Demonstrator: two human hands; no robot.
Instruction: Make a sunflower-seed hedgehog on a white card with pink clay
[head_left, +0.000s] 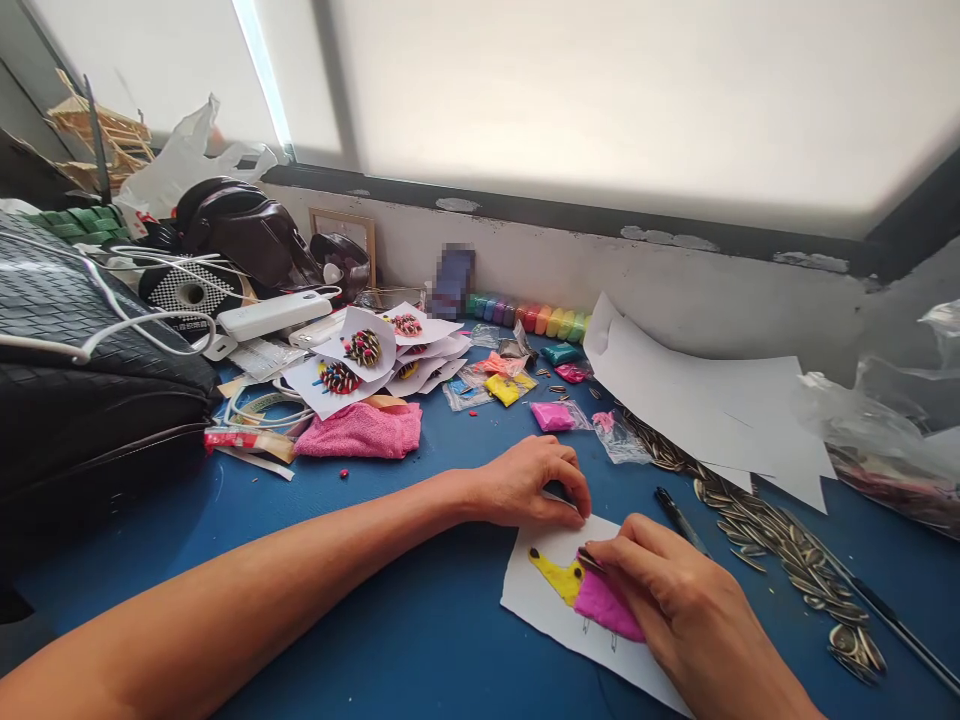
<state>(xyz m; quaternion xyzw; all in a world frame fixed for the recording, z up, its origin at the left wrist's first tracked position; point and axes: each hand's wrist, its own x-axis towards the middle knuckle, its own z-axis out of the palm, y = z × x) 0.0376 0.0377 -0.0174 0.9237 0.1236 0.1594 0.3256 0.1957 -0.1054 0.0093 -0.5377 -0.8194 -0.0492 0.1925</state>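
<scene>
A sheet of white paper (525, 590) lies in front of me with a hedgehog-like figure in clay: a yellow clay head (553, 575) with black dots for nose and eye, and a magenta clay body (607, 608). Thin drawn legs show beneath it. My left hand (536, 485) is closed at the paper's top edge, thumb and forefinger pinched on it. Between the fingertips of my right hand (675, 590) is a dark striped sunflower seed (590, 560), touching the magenta clay just behind the eye. My right hand covers the figure's rear part.
Sunflower seeds (795, 550) lie in a long pile at right, beside a black pen (679, 518). Clay packets (555, 415) and white sheets (697, 400) lie farther back. Finished seed pictures (352, 355), a pink cloth (360, 430) and a black bag (97, 400) are at left.
</scene>
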